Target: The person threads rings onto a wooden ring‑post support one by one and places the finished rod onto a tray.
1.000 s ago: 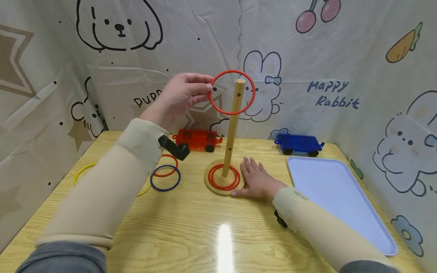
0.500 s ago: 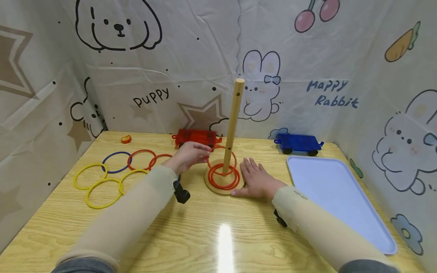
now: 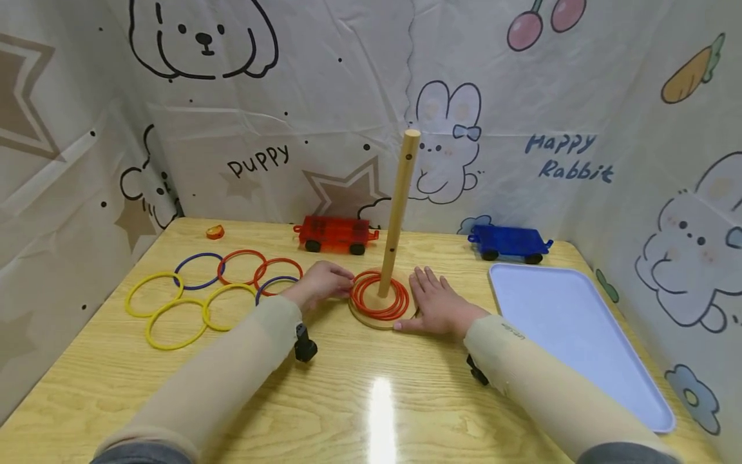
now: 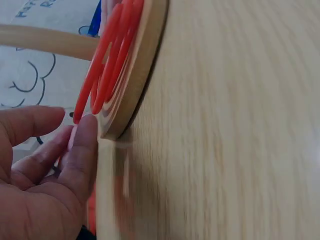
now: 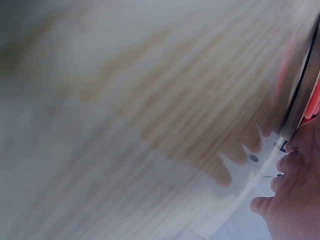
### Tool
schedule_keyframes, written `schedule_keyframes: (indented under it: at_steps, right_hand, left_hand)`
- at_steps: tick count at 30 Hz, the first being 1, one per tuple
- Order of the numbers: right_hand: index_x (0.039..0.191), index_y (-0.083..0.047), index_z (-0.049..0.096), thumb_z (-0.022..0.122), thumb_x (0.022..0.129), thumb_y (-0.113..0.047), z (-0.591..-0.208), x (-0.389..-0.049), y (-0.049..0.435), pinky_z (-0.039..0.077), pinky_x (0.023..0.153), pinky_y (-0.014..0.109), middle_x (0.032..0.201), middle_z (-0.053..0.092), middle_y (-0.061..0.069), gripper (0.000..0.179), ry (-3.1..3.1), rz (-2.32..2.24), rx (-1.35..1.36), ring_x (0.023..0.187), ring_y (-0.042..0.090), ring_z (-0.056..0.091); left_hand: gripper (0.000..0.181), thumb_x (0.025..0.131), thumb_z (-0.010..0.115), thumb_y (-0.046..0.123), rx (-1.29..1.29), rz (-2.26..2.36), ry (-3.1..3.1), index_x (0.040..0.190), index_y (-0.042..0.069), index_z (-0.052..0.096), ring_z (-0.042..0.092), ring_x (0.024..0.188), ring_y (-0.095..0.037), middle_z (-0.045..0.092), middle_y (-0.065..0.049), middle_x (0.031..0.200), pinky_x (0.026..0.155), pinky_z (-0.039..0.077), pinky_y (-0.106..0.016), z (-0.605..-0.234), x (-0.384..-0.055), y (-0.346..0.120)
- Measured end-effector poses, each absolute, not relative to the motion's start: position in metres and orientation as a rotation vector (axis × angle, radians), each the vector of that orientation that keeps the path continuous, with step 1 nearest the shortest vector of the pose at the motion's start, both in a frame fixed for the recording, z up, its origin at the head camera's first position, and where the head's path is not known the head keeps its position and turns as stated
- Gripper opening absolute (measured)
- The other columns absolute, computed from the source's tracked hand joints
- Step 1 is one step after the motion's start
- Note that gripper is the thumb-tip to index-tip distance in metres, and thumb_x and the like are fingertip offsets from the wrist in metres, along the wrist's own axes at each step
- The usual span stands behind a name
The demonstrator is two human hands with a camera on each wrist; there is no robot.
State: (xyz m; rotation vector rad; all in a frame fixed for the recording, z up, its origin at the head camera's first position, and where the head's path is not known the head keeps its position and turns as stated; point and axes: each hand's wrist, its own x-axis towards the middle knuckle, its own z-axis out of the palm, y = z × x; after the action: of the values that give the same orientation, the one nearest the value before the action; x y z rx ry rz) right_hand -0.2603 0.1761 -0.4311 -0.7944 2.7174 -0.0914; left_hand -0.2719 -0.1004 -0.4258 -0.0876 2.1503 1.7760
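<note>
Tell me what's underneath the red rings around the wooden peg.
Under the red rings is the round wooden base, its bare wood showing inside the rings and its rim in front. The wood directly beneath the rings is covered, so that part can't be seen.

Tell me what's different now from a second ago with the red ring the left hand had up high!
The red ring came down from the post's top to the other red rings around the bottom of the post. The left hand came down too; its thumb now stands apart from the ring. The right hand stayed at the base; the tray and both wagons stayed put.
</note>
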Motion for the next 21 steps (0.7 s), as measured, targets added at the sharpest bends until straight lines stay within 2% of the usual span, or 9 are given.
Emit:
schedule_keyframes:
  at_steps: [5, 8, 11, 15, 21]
  right_hand:
    - [0.163, 0.004, 0.009, 0.052, 0.091, -0.079, -0.431, -0.260, 0.174, 0.008, 0.124, 0.060, 0.169, 0.000, 0.025, 0.118, 2.713, -0.092, -0.797, 0.155, 0.042, -0.003]
    - [0.163, 0.004, 0.009, 0.053, 0.091, -0.079, -0.431, -0.260, 0.174, 0.007, 0.124, 0.060, 0.169, 0.000, 0.025, 0.118, 2.712, -0.100, -0.798, 0.155, 0.042, -0.003]
    - [0.162, 0.005, 0.010, 0.053, 0.091, -0.079, -0.431, -0.261, 0.175, 0.007, 0.124, 0.061, 0.169, 0.001, 0.025, 0.118, 2.714, -0.105, -0.799, 0.155, 0.042, -0.003]
    - [0.162, 0.005, 0.010, 0.053, 0.092, -0.078, -0.430, -0.261, 0.176, 0.007, 0.124, 0.060, 0.169, 0.002, 0.025, 0.118, 2.715, -0.096, -0.795, 0.155, 0.042, -0.002]
    - [0.162, 0.006, 0.012, 0.054, 0.091, -0.078, -0.430, -0.260, 0.176, 0.008, 0.124, 0.061, 0.169, 0.003, 0.025, 0.117, 2.709, -0.107, -0.797, 0.155, 0.042, -0.001]
  left_hand:
    - [0.035, 0.102, 0.058, -0.001, -0.032, 1.827, 2.196, 0.135, -0.015, 0.057, 0.067, 0.105, -0.027, 0.060, -0.029, 0.131, 0.092, 0.058, -0.033, -0.416, -0.267, -0.123]
    - [0.040, 0.106, 0.055, 0.002, -0.013, 1.874, 2.195, 0.141, -0.017, 0.050, 0.065, 0.115, -0.032, 0.054, -0.034, 0.138, 0.097, 0.056, -0.033, -0.407, -0.264, -0.153]
    - [0.043, 0.108, 0.052, 0.008, -0.011, 1.840, 2.248, 0.144, -0.015, 0.046, 0.062, 0.120, -0.032, 0.051, -0.033, 0.142, 0.103, 0.052, -0.036, -0.400, -0.257, -0.188]
    - [0.046, 0.110, 0.050, 0.013, -0.068, 1.766, 2.314, 0.146, -0.014, 0.043, 0.063, 0.116, -0.025, 0.051, -0.030, 0.141, 0.103, 0.052, -0.035, -0.400, -0.243, -0.231]
    - [0.046, 0.109, 0.053, 0.013, -0.172, 1.660, 2.348, 0.143, -0.016, 0.045, 0.066, 0.100, -0.013, 0.058, -0.027, 0.134, 0.088, 0.057, -0.026, -0.417, -0.224, -0.263]
